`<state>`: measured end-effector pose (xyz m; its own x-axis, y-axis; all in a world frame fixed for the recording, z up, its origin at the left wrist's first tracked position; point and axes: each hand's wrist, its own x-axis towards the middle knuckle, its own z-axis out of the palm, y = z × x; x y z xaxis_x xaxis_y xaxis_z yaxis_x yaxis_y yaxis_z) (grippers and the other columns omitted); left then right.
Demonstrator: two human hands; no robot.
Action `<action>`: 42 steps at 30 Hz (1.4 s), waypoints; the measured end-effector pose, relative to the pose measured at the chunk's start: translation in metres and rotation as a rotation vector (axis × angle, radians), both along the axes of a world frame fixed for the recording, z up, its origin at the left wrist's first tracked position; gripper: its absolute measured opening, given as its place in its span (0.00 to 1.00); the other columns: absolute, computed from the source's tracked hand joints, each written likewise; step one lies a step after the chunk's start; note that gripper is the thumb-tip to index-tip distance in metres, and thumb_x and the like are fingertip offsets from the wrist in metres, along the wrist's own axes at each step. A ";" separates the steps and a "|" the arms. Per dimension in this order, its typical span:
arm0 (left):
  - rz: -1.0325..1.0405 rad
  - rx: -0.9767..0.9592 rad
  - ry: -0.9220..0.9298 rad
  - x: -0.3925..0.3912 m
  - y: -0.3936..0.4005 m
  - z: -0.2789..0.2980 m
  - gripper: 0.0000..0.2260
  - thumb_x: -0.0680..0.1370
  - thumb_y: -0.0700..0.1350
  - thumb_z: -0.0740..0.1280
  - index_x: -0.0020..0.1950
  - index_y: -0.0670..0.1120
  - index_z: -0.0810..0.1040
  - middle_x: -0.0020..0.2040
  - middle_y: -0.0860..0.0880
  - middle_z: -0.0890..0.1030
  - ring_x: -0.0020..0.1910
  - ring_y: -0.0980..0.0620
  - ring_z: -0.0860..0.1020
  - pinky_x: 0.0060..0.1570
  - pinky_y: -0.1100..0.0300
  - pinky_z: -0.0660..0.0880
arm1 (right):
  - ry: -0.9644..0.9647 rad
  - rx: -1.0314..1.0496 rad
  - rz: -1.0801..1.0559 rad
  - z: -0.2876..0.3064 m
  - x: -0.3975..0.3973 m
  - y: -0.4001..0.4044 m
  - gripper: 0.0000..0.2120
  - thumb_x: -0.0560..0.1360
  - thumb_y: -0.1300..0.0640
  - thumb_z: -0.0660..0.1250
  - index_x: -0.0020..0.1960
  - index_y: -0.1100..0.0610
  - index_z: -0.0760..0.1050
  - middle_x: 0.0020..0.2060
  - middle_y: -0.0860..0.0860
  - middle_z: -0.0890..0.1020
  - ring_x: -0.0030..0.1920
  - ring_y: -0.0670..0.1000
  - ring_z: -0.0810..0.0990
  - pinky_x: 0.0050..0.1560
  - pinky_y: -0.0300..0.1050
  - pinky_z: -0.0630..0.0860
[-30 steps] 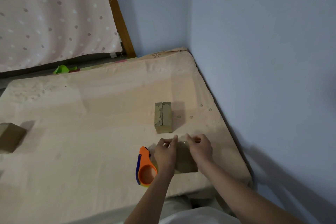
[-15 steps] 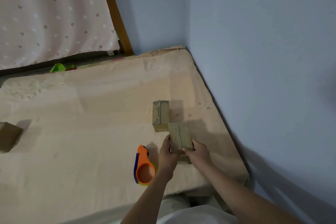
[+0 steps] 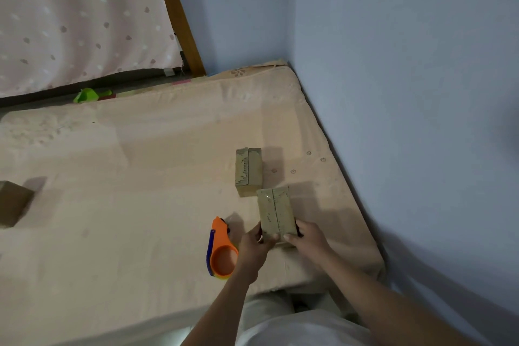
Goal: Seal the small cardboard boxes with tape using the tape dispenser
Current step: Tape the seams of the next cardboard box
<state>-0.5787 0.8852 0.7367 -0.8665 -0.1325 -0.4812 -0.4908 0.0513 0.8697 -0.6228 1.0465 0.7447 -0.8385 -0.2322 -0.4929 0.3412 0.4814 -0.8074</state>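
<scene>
Presently, your left hand (image 3: pixel 254 247) and right hand (image 3: pixel 307 241) both grip the near end of a box (image 3: pixel 276 212), fingers curled on its sides and thumbs on its top face, whose centre seam runs near to far. It sits on the mattress (image 3: pixel 140 177), near the right edge. A second box (image 3: pixel 249 171) stands just beyond it, to the far left, apparently almost touching. The dispenser (image 3: pixel 220 253) lies just left of your left hand. A third box (image 3: pixel 12 203) rests at the far-left edge of the view.
</scene>
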 end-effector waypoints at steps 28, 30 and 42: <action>-0.702 -0.896 0.132 -0.106 0.003 0.030 0.31 0.80 0.47 0.63 0.80 0.45 0.55 0.78 0.43 0.61 0.78 0.42 0.55 0.77 0.43 0.50 | -0.630 -0.533 -0.733 0.004 0.003 -0.025 0.20 0.77 0.60 0.71 0.64 0.69 0.72 0.51 0.63 0.79 0.47 0.60 0.80 0.51 0.55 0.78; -0.707 -0.908 0.066 -0.106 0.002 0.028 0.33 0.78 0.49 0.66 0.80 0.47 0.55 0.76 0.44 0.63 0.75 0.40 0.60 0.75 0.41 0.55 | -0.674 -0.512 -0.686 0.011 -0.002 -0.021 0.16 0.79 0.58 0.69 0.62 0.66 0.72 0.48 0.61 0.78 0.53 0.64 0.80 0.51 0.57 0.78; -0.578 -0.841 -0.095 -0.065 -0.021 0.031 0.16 0.80 0.51 0.64 0.65 0.46 0.72 0.57 0.44 0.80 0.56 0.44 0.78 0.50 0.51 0.75 | -0.071 0.253 -0.333 0.038 -0.052 0.021 0.08 0.70 0.62 0.74 0.49 0.61 0.84 0.43 0.56 0.86 0.46 0.56 0.84 0.51 0.53 0.81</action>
